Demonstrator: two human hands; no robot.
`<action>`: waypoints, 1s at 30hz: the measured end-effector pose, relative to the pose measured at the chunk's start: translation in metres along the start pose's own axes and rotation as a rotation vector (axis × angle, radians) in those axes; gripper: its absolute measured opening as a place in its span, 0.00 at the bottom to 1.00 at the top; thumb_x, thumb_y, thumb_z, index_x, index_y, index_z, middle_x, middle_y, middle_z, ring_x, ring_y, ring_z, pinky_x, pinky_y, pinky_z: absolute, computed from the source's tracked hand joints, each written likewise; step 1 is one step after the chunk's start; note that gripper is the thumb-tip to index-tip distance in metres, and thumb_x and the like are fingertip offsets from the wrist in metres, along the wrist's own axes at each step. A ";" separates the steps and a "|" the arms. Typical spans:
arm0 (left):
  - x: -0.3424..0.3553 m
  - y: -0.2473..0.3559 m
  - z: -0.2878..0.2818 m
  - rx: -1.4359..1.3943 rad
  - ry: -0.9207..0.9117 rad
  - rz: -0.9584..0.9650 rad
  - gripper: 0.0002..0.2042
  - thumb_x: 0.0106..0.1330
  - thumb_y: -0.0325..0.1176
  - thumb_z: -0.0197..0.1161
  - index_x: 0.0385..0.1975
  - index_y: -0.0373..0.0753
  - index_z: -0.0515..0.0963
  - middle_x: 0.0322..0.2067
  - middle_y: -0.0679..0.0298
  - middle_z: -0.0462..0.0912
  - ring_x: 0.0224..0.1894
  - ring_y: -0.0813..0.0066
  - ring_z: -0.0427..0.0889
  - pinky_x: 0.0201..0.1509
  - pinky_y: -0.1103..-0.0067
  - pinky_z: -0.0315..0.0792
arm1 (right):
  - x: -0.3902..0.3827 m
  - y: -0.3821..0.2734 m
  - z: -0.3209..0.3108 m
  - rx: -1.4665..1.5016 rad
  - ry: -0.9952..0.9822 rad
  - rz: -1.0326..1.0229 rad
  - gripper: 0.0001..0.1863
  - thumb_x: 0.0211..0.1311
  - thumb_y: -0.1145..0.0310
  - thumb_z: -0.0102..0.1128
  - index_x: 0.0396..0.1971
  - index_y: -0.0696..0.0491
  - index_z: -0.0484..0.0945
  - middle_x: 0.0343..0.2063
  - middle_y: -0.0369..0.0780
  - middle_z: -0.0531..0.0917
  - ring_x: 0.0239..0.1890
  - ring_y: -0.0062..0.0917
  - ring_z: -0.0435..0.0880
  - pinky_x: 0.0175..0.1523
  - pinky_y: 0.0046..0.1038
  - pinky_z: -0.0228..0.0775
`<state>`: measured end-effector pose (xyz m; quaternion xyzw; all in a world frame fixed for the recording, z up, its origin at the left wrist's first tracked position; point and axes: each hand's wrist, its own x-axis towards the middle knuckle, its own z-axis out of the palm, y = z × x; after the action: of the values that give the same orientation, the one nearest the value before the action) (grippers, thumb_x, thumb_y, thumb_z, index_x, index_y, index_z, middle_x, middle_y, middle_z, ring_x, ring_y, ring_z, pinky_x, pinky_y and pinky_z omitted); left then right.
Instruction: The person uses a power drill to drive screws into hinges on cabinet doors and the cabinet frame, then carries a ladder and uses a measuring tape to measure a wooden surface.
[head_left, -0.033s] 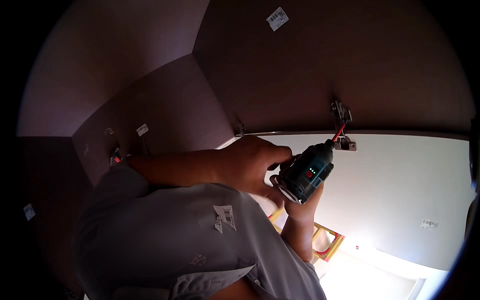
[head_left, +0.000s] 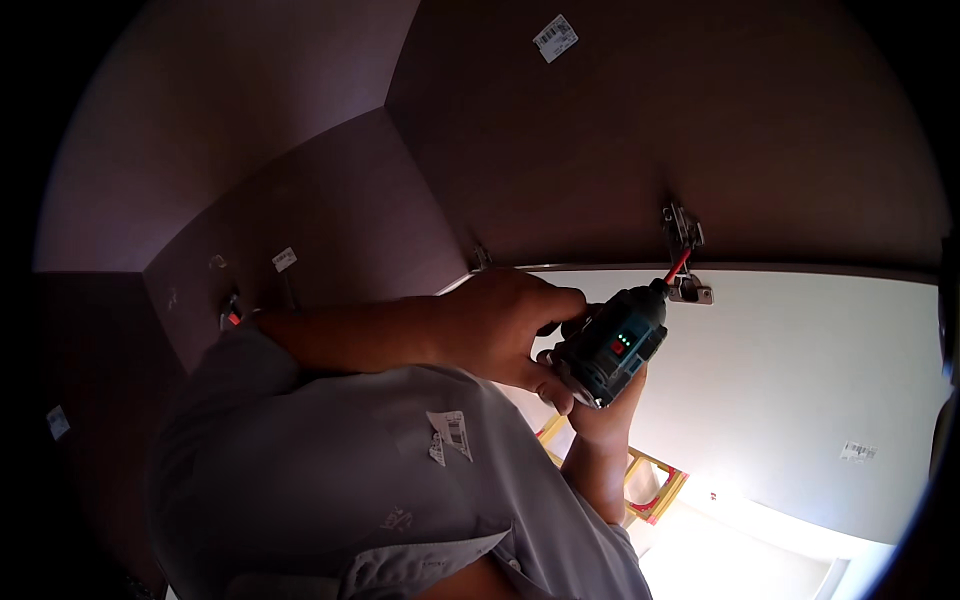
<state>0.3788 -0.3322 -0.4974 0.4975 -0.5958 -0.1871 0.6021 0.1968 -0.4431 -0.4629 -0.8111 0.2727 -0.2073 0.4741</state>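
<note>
Both grips on drill (head_left: 607,352) | bit at hinge (head_left: 684,250) | dark cabinet panel (head_left: 700,130)

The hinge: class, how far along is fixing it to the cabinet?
Done: the metal hinge already sits at the dark panel and white door. In hand: both hands hold the power driver, red bit on the hinge. Left: whether screws are seated cannot be told.
</note>
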 end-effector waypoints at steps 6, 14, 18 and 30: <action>0.003 0.007 -0.007 -0.091 -0.045 -0.010 0.31 0.46 0.62 0.80 0.31 0.39 0.77 0.19 0.65 0.77 0.20 0.68 0.79 0.25 0.74 0.70 | 0.005 -0.019 -0.002 0.024 -0.086 -0.073 0.30 0.45 0.62 0.82 0.45 0.62 0.77 0.34 0.39 0.86 0.34 0.24 0.87 0.40 0.27 0.80; 0.006 0.014 -0.008 -0.213 -0.073 -0.130 0.34 0.47 0.66 0.77 0.30 0.37 0.76 0.24 0.59 0.81 0.27 0.61 0.84 0.32 0.70 0.76 | 0.004 -0.032 0.009 0.109 -0.015 -0.068 0.20 0.46 0.66 0.79 0.37 0.57 0.81 0.32 0.37 0.87 0.33 0.23 0.86 0.40 0.26 0.77; 0.003 0.009 -0.004 -0.313 0.014 -0.133 0.32 0.49 0.63 0.78 0.34 0.36 0.78 0.26 0.60 0.83 0.29 0.69 0.84 0.34 0.73 0.76 | 0.013 -0.036 0.016 0.130 0.009 -0.068 0.30 0.48 0.53 0.82 0.42 0.57 0.78 0.36 0.37 0.84 0.38 0.23 0.84 0.44 0.27 0.77; -0.054 -0.009 -0.006 -0.265 -0.379 -0.361 0.23 0.59 0.51 0.76 0.38 0.37 0.78 0.29 0.68 0.79 0.32 0.77 0.77 0.36 0.77 0.72 | -0.022 -0.044 0.004 -0.159 -0.146 -0.143 0.37 0.44 0.71 0.80 0.56 0.60 0.71 0.43 0.42 0.86 0.44 0.26 0.86 0.52 0.28 0.76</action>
<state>0.3757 -0.2899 -0.5320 0.4685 -0.5701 -0.4570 0.4967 0.1931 -0.4086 -0.4282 -0.8766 0.1944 -0.1586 0.4108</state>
